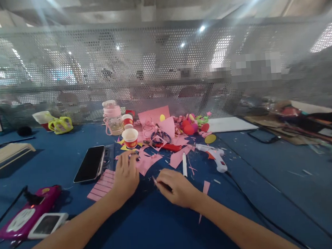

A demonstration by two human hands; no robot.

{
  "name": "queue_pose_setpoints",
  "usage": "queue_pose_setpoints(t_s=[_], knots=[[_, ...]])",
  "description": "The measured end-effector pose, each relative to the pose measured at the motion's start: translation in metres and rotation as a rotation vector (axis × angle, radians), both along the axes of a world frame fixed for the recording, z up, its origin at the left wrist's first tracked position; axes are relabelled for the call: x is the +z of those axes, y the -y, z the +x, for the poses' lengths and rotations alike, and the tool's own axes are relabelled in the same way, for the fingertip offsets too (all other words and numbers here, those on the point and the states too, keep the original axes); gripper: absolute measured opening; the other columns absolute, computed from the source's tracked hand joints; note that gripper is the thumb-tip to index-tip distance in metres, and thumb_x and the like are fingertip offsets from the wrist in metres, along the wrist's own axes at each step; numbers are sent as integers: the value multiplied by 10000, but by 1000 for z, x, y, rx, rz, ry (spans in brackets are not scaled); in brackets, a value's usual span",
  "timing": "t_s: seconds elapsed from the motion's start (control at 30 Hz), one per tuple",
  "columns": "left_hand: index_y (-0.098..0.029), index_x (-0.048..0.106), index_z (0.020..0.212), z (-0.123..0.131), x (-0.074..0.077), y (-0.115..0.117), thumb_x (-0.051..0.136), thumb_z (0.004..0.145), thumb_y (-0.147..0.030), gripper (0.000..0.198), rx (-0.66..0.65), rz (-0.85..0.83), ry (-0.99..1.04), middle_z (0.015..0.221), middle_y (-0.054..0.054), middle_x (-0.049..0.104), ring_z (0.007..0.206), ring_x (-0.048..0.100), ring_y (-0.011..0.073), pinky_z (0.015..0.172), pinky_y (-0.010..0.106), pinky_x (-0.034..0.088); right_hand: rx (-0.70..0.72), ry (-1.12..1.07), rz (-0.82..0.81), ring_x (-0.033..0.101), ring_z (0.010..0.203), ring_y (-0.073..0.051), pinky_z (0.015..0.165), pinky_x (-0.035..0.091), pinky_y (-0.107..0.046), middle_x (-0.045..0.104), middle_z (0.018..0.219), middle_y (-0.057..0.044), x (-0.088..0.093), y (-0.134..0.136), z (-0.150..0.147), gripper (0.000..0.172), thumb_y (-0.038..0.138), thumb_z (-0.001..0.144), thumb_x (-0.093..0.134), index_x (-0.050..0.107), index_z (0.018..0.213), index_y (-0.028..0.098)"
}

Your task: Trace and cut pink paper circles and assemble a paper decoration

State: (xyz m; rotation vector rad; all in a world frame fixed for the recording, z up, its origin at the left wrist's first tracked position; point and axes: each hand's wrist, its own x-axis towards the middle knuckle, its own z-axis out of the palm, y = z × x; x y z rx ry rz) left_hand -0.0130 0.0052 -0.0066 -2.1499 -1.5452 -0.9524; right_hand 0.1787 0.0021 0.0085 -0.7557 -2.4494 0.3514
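Observation:
My left hand [126, 175] reaches forward with its fingers stretched out, beside a lined pink paper sheet [101, 185] and close to pink paper scraps [148, 161]. It seems to hold nothing. My right hand [176, 187] is closed in a pinch on a small pink paper strip [154, 180], low over the blue table. A white marker [184, 164] lies just beyond my right hand. Scissors with dark handles [160, 138] and a red cutter [171, 147] rest among the pink scraps. A thin pink paper piece [206, 187] sits by my right wrist.
A hot glue gun [213, 153] with a black cord lies at the right. Paper cups [130, 138] and a pink-lidded bottle [112, 118] stand behind. At the left are a phone [89, 164], a magenta power strip [30, 215] and a wooden rack [7, 156]. A perforated metal screen [156, 72] closes the back.

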Motion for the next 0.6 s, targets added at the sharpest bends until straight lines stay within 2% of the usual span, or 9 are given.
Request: queue_pose_setpoints(t_s=[0.03,0.1,0.17,0.23,0.3,0.4,0.6], knots=[[-119,505,1015,3,-1,3,353,782,-76,281,-64,-27,0,1112,157,495,1104,441,272,943,457,349,-82,-5,59,536,805,-191,736,436,-332,600,822,-96,2,-3,3,216,219,857,359,570,859,169],[-121,433,1162,7,-5,7,352,813,-128,359,-230,-112,-33,1233,155,453,1202,374,253,987,438,328,-268,-7,156,502,999,-230,880,390,-399,587,1027,-138,4,-12,10,267,239,854,364,542,1029,146],[-128,297,1303,8,-8,9,369,842,-241,480,-344,-239,-89,1370,148,340,1292,261,249,1026,439,290,-417,45,195,386,1186,-253,992,293,-440,474,1250,-162,5,-25,20,404,280,844,383,438,1210,116],[-134,215,1356,7,-12,9,362,852,-367,575,-380,-361,-125,1426,146,258,1326,185,257,1044,454,259,-510,141,173,277,1275,-266,1028,228,-473,361,1359,-167,1,-38,29,531,334,833,391,332,1306,100],[-134,229,1359,5,-14,8,334,849,-448,609,-370,-450,-142,1432,150,243,1330,168,269,1050,466,240,-547,245,117,218,1306,-275,1035,173,-521,314,1390,-166,-5,-48,35,604,401,835,369,263,1351,105],[-121,259,1353,3,-14,6,303,847,-488,627,-354,-528,-172,1433,157,231,1327,162,277,1059,462,219,-544,352,35,193,1316,-282,1025,136,-558,293,1399,-170,-13,-55,38,641,484,849,298,246,1364,105],[-127,281,1345,1,-15,6,298,850,-482,609,-372,-495,-149,1430,143,245,1327,170,258,1066,431,212,-552,386,35,183,1318,-277,1021,152,-552,280,1398,-186,-16,-54,34,632,472,858,279,258,1361,90]])
